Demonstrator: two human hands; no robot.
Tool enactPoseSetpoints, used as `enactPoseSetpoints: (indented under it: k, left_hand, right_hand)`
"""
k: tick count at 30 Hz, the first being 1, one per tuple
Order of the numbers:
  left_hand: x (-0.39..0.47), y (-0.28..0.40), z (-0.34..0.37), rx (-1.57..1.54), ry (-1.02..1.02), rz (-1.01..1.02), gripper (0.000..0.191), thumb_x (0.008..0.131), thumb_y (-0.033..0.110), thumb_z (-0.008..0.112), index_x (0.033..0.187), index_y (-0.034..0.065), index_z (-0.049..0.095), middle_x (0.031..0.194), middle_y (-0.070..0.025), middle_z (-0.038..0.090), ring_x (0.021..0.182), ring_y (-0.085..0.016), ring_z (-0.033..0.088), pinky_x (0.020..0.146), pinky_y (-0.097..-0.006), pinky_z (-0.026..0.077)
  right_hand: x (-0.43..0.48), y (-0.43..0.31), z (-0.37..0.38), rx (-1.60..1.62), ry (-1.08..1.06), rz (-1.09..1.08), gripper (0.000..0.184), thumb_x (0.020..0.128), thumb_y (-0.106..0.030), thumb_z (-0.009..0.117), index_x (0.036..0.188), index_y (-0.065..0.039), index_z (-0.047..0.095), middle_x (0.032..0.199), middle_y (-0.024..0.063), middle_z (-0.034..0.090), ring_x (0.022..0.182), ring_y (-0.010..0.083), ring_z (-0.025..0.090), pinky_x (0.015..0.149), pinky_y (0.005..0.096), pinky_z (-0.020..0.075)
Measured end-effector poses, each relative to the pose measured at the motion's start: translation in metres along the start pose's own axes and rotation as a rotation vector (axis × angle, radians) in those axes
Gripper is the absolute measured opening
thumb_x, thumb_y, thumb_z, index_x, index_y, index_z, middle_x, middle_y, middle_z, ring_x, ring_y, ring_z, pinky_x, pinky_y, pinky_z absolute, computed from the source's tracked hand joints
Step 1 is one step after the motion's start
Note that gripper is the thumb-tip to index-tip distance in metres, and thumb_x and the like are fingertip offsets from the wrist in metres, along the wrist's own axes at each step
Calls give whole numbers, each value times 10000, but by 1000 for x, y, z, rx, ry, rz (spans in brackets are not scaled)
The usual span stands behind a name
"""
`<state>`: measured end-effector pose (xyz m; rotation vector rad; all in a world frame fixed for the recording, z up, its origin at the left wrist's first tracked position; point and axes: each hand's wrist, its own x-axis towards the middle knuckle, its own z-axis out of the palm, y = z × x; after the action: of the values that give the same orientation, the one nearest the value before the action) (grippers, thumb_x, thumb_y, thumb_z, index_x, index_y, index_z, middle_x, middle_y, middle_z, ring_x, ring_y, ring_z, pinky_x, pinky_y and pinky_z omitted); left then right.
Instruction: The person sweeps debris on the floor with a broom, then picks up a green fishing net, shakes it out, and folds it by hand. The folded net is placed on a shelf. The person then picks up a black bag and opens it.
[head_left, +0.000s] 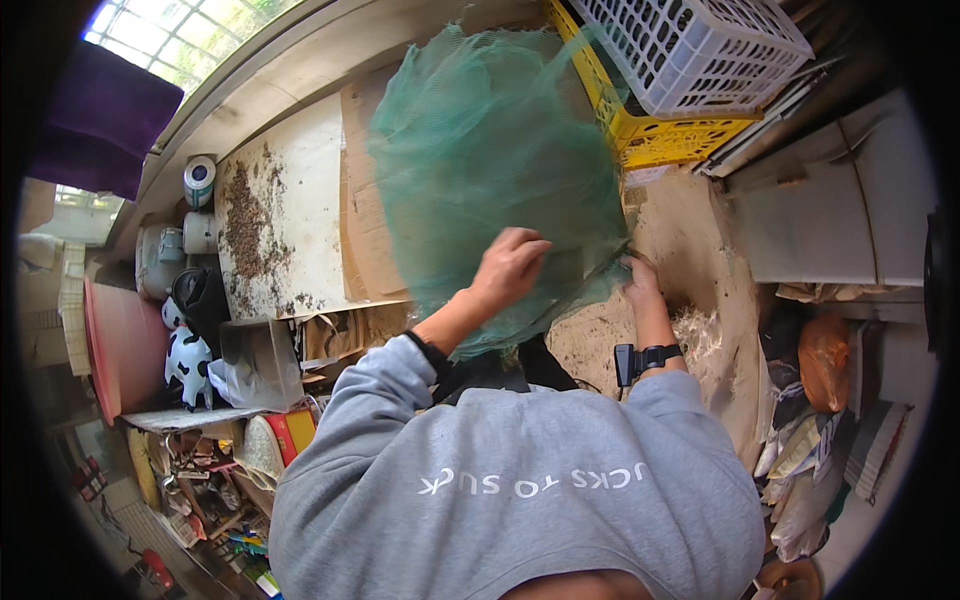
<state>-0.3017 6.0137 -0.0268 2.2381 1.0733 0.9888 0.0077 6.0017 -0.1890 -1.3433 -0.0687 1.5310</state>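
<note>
A large piece of green mesh netting (495, 150) lies spread out in front of me, partly over a sheet of brown cardboard (371, 202). My left hand (514, 262) is over the near part of the netting with its fingers curled; whether it pinches the mesh cannot be told. At the netting's right edge, my right hand (640, 274) grips the gathered dark rim of the mesh between thumb and fingers. Part of the mesh hangs down towards my lap.
Right of the netting, a white plastic crate (675, 60) rests on a yellow crate (660, 139). To the left stand a dirt-stained white board (300, 217), a can (199, 180), a cow figurine (187, 360), a clear plastic container (262, 360) and a pink tub (124, 345).
</note>
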Motion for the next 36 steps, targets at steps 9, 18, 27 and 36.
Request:
enactPoseSetpoints:
  k: [9,18,27,36]
  left_hand:
    - [0,-82,-82,635,33,-225,716,724,315,758,1362,210,451,1385,-213,289,1239,-420,350,1012,-484,353]
    - [32,-158,-53,647,-488,-485,1114,525,542,836,1464,318,279,1537,-193,97,1386,-442,149,949,-768,234]
    - [23,-148,-27,559,-628,-356,1203,494,524,847,1490,300,211,1547,-203,69,1409,-463,56,979,-778,174]
    - [22,-162,-27,458,-676,-409,1225,433,556,843,1480,307,259,1566,-186,28,1425,-448,-13,1002,-769,105]
  right_hand:
    - [43,14,-27,-151,86,-76,358,781,114,496,1120,25,572,930,122,629,785,268,607,650,350,514]
    - [15,-24,-32,-597,554,90,253,788,43,588,1036,-5,586,989,128,605,907,285,589,705,368,516]
    - [-69,-39,254,-1126,-429,-1033,355,780,-5,612,1133,-39,587,1096,155,581,975,349,578,835,376,489]
    - [75,16,458,-1803,-387,-1042,483,742,-298,707,1154,-94,560,1261,140,430,1206,343,377,935,558,360]
